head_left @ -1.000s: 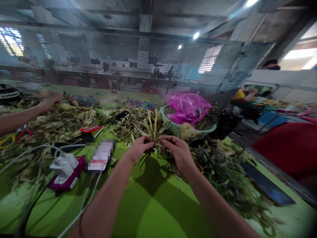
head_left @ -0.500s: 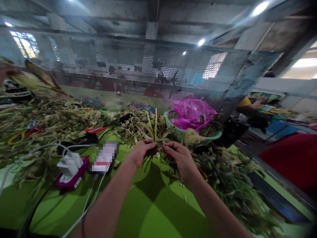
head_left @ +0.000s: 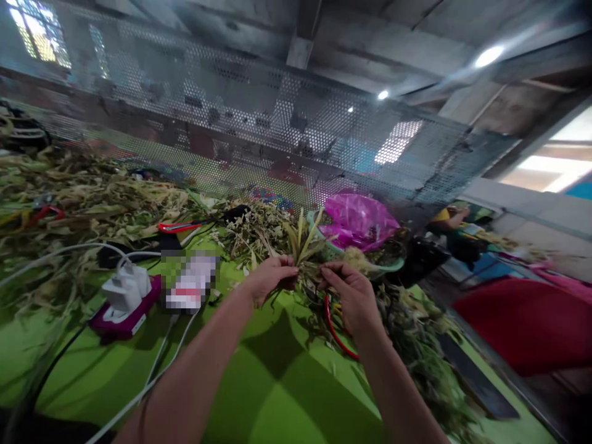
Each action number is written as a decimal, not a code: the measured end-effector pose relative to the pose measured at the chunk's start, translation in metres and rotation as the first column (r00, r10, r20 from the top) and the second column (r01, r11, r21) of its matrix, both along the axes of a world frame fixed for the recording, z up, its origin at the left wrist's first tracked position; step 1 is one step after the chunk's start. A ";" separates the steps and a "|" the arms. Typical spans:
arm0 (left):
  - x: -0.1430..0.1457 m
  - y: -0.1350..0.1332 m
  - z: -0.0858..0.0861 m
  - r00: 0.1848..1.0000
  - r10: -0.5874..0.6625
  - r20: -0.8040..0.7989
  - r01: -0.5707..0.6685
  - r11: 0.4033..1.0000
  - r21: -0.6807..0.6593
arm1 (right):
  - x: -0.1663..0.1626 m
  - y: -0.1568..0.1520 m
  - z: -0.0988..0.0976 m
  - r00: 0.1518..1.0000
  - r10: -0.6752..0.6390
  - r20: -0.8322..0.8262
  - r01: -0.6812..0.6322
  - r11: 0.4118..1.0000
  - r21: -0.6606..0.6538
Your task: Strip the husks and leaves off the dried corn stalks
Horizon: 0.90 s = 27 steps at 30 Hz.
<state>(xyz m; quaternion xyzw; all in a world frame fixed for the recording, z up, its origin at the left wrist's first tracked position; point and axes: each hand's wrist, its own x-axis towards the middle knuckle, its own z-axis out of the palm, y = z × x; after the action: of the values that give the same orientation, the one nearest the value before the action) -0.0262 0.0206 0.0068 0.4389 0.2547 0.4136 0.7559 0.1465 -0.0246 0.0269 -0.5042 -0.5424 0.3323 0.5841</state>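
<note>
I am facing a perforated metal screen (head_left: 259, 123) spanning the frame's middle. Daylight is coming through a window (head_left: 39, 28) at upper left; a ceiling lamp (head_left: 488, 57) is glowing at upper right among what are probably concrete beams (head_left: 305, 31).

We see a dim hall, lit by a ceiling lamp (head_left: 488, 57) at upper right and daylight from a window (head_left: 32, 31) at upper left; the opening (head_left: 555, 166) at the right edge burns out white. The forearms cast a soft shadow on the green table (head_left: 296, 407) at lower centre. The left hand (head_left: 271, 279), right hand (head_left: 351, 293) and leaf bundle (head_left: 303, 243) look sharpest; the frame edges bend and smear.
</note>
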 end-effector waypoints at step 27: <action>-0.005 0.004 0.006 0.979 0.175 0.106 -0.178 0.984 0.018 | 0.029 -0.160 0.059 0.839 0.301 0.453 -0.096 0.902 -0.422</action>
<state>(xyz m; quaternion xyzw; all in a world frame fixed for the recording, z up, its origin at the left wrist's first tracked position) -0.0313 0.0248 0.0126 0.4026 0.2472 0.5047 0.7225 0.1754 -0.1842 0.0859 -0.6172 -0.6515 0.3469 0.2723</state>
